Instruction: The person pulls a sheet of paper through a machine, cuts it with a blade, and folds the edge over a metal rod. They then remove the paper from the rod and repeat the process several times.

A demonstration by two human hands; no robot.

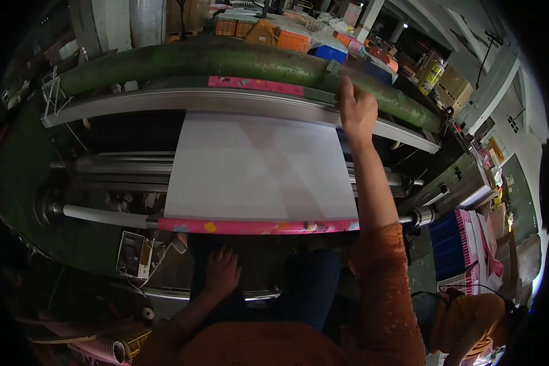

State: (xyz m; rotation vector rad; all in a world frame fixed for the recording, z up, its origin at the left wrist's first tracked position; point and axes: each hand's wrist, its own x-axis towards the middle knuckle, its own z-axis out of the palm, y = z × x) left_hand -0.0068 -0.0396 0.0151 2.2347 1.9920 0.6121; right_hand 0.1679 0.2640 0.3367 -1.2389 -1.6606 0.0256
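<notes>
Crossbar: From my distant station I steer by the silver crossbar (165, 100), which spans the machine just on the near side of the green tube (195, 59).
White sheet: It stretches from the crossbar's near edge toward me, meeting the pink patterned roll (256, 227); its point of rest, (262, 165), is between the two.
Pink strip: A printed strip (256, 85) shows along the crossbar's far side.
Right hand: Over the crossbar's right part, my right hand (360, 110) has most fingers curled, one digit raised toward a small grey plate (333, 66); I cannot tell whether they grip it.
Left hand: Well to the crossbar's near side, my left hand (224, 271) rests over a leg, fingers loose, grasping nothing I can see.
Skew risk: A sideways tug at the crossbar could, I judge, pull the sheet crooked and wrinkle it.
Pinch risk: Should the tube turn, fingers above the crossbar could be caught.
</notes>
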